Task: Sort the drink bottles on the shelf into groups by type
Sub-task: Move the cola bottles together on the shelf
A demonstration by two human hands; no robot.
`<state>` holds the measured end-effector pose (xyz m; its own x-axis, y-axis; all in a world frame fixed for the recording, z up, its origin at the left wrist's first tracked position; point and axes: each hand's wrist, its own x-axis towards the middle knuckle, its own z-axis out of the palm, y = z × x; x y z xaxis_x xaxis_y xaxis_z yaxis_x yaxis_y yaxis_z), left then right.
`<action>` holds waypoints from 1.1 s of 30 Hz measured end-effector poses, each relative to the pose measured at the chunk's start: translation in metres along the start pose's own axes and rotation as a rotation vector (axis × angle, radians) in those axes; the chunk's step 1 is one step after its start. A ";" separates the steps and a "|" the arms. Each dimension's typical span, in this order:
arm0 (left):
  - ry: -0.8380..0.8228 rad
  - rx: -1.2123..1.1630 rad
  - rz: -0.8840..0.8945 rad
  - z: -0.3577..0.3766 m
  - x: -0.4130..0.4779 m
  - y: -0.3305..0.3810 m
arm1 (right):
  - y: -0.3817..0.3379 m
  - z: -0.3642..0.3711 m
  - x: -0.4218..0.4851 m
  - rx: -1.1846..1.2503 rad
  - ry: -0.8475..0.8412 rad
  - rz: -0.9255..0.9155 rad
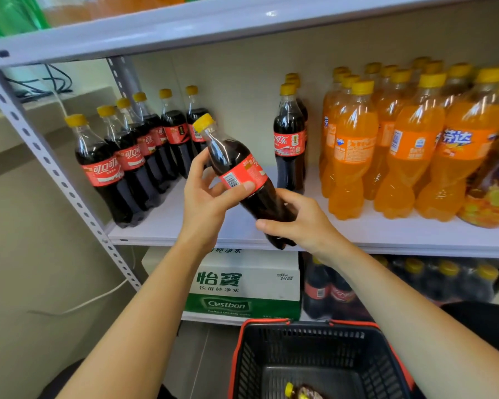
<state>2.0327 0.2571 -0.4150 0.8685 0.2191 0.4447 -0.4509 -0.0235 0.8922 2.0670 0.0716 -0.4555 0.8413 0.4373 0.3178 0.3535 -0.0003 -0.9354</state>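
Both hands hold one cola bottle (244, 180) in the air, in front of the middle shelf (357, 226). The left hand (206, 194) has its grip closed round the red label, thumb on top. The right hand (298, 220) has its grip closed round the fat bottom end. Two hands keep the tilted bottle from slipping.

Its yellow cap leans left, toward the cola row (133, 156) at the left end of the shelf. I think it is going there, because like goes with like. Two more colas (290, 139) stand alone in the middle, just beside the orange bottles (401, 142) on the right. They may need to join the row too.

A bare gap sits between the groups, so there is room to set things down.

Below, a basket (314, 335) has one more bottle (306, 393) in it. It is too dark to tell what kind.
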 end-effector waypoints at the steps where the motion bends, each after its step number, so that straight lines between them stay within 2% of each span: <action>1: 0.008 0.018 0.019 0.002 -0.001 0.002 | -0.001 -0.001 0.003 -0.080 0.031 -0.027; 3: 0.000 0.075 0.054 0.006 -0.001 0.004 | -0.001 -0.006 0.007 -0.183 0.069 -0.075; 5: -0.037 0.123 0.068 0.007 0.001 0.006 | 0.000 -0.012 0.009 -0.175 0.087 -0.087; 9: -0.095 0.064 -0.009 0.005 0.003 0.011 | 0.008 -0.020 0.010 -0.147 0.121 -0.060; 17: -0.060 0.148 0.097 0.015 -0.003 0.014 | 0.008 -0.023 0.015 -0.254 0.140 -0.128; 21: -0.079 0.214 0.148 0.019 -0.002 0.018 | -0.003 -0.018 0.015 -0.234 0.212 -0.241; 25: -0.077 0.210 0.175 0.019 0.002 0.032 | -0.008 -0.017 0.013 -0.197 0.181 -0.264; 29: 0.028 0.251 0.288 0.018 0.002 0.045 | -0.009 -0.019 0.013 -0.176 0.147 -0.247; 33: 0.022 0.343 0.408 0.017 0.000 0.054 | -0.008 -0.020 0.013 -0.190 0.128 -0.249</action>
<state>2.0114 0.2390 -0.3655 0.6300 0.1458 0.7627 -0.6549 -0.4280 0.6228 2.0833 0.0591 -0.4408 0.7595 0.3286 0.5614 0.6147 -0.0802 -0.7847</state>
